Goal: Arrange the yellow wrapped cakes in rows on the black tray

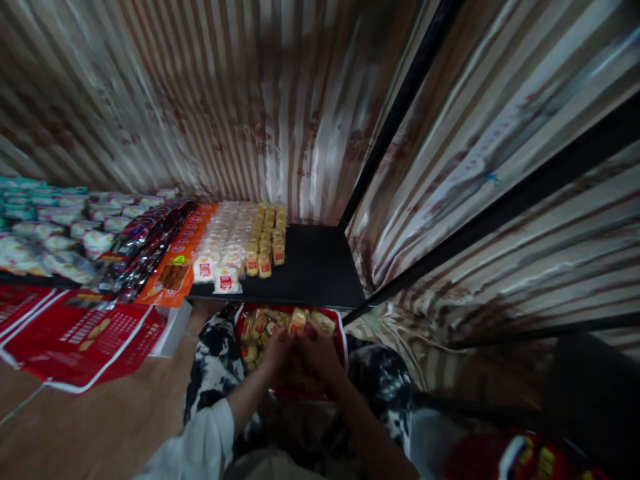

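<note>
Between my knees is a red box or bag with a white rim, filled with small gold-wrapped snack packets. My left hand and my right hand meet over it, fingers bent inward. At their fingertips is one gold snack packet with a red and orange label, seemingly pinched between both hands. The dim light blurs the finer finger positions. Just beyond the box, similar gold packets stand in rows on a black shelf.
Left of the gold rows lie white packets, an orange snack pack, dark shiny packs and white-and-teal bags. A red bag lies below the shelf. Black frame bars run along the right, before striped curtains.
</note>
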Demonstrator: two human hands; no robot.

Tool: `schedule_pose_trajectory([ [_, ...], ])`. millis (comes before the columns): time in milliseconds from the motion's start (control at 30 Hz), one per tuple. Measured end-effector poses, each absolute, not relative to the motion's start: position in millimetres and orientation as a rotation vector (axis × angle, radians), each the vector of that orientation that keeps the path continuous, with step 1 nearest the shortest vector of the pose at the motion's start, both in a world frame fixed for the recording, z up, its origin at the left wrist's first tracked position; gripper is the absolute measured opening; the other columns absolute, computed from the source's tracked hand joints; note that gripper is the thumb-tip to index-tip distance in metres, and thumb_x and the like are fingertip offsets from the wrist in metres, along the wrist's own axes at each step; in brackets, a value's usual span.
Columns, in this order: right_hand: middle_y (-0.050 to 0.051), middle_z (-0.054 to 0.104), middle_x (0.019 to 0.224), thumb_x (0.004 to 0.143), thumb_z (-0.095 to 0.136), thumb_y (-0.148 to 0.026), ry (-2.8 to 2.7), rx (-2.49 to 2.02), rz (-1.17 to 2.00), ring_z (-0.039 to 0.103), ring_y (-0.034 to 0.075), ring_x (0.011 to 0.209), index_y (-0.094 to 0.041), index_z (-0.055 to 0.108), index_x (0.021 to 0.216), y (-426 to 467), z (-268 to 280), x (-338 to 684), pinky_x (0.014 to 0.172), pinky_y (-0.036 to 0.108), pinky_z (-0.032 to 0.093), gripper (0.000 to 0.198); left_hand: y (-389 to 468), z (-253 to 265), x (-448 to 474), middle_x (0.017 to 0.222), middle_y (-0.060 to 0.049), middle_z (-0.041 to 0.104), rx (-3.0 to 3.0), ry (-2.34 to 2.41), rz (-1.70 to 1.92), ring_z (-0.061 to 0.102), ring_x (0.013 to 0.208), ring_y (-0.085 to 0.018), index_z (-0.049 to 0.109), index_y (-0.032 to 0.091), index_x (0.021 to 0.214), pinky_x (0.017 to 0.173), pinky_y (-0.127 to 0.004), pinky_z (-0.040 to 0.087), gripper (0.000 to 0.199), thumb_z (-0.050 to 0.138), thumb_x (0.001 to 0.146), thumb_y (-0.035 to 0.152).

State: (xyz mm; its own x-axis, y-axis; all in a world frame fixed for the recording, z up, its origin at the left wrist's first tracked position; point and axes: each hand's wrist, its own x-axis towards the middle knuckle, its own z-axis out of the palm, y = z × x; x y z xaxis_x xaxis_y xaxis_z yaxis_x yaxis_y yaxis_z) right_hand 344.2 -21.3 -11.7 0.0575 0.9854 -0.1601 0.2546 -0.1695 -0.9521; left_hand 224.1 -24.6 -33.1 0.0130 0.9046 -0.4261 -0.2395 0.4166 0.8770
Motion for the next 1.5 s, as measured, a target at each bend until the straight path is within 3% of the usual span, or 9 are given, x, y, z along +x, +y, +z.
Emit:
schedule_pose_trajectory([
  [200,0.005,0.071,0.09,0.076,0.054,-0.033,-1.315,-1.459,1.046,0.066,0.02,0.078,-0.022,0.063,0.111,10.3,28.5,329.0,0.072,0.031,0.055,0.037,3.0,0.5,218.7,0.087,-0.005,0.069,0.717,1.185,1.128,0.065,0.077,-0.017,0.06,0.016,0.106,0.07,-0.027,0.052,0.048,0.066,0.067,0.044],
  [333,0.006,0.068,0.092,0.076,0.056,-0.032,-1.387,-1.513,0.808,0.063,0.018,0.077,-0.019,0.064,0.111,48.9,29.1,325.5,0.075,0.032,0.053,0.038,25.2,9.4,211.4,0.088,-0.006,0.065,0.838,1.498,1.192,0.061,0.065,-0.012,0.059,0.014,0.107,0.065,-0.027,0.052,0.036,0.059,0.075,0.03],
  [533,0.006,0.063,0.087,0.076,0.055,-0.026,-1.406,-1.535,0.67,0.06,0.015,0.069,-0.018,0.065,0.109,102.2,20.8,312.0,0.066,0.027,0.053,0.035,51.6,10.1,201.0,0.112,-0.014,0.056,1.322,1.775,1.276,0.057,0.106,-0.023,0.063,0.013,0.099,0.098,-0.042,0.044,0.029,0.048,0.075,0.01],
  [667,0.007,0.062,0.092,0.077,0.054,-0.023,-1.436,-1.558,0.621,0.06,0.015,0.071,-0.018,0.064,0.11,123.5,17.9,301.7,0.067,0.027,0.053,0.035,63.3,9.1,195.4,0.126,-0.016,0.05,1.543,1.839,1.257,0.047,0.121,-0.028,0.064,0.013,0.1,0.106,-0.048,0.037,0.034,0.047,0.072,0.006],
  [1033,0.011,0.059,0.105,0.082,0.047,-0.029,-1.473,-1.527,0.694,0.062,0.018,0.085,-0.018,0.056,0.122,139.7,-1.4,285.3,0.074,0.03,0.054,0.042,70.1,-5.5,190.8,0.13,-0.015,0.044,1.642,1.927,1.334,0.05,0.112,-0.026,0.065,0.013,0.101,0.102,-0.047,0.041,0.037,0.045,0.071,0.006],
  [1200,0.012,0.059,0.106,0.083,0.046,-0.031,-1.456,-1.519,0.695,0.062,0.02,0.089,-0.016,0.051,0.128,140.5,-6.1,282.3,0.075,0.031,0.054,0.048,73.2,-13.7,188.3,0.135,-0.014,0.043,1.701,1.919,1.295,0.046,0.119,-0.029,0.065,0.015,0.102,0.102,-0.05,0.041,0.039,0.044,0.072,0.004],
  [1333,0.012,0.059,0.105,0.084,0.044,-0.029,-1.49,-1.569,0.648,0.061,0.019,0.084,-0.016,0.053,0.125,140.6,-9.5,279.9,0.077,0.032,0.052,0.044,77.0,-17.0,184.8,0.136,-0.015,0.045,1.802,1.909,1.275,0.043,0.123,-0.029,0.065,0.014,0.102,0.103,-0.05,0.039,0.04,0.041,0.072,0.002],
  [1500,0.014,0.058,0.106,0.083,0.044,-0.032,-1.514,-1.59,0.589,0.058,0.022,0.095,-0.012,0.055,0.121,138.8,-15.3,276.8,0.081,0.034,0.051,0.044,75.9,-19.8,181.5,0.134,-0.013,0.048,1.833,1.904,1.266,0.046,0.121,-0.027,0.064,0.014,0.102,0.102,-0.048,0.041,0.041,0.04,0.072,0.0],
])
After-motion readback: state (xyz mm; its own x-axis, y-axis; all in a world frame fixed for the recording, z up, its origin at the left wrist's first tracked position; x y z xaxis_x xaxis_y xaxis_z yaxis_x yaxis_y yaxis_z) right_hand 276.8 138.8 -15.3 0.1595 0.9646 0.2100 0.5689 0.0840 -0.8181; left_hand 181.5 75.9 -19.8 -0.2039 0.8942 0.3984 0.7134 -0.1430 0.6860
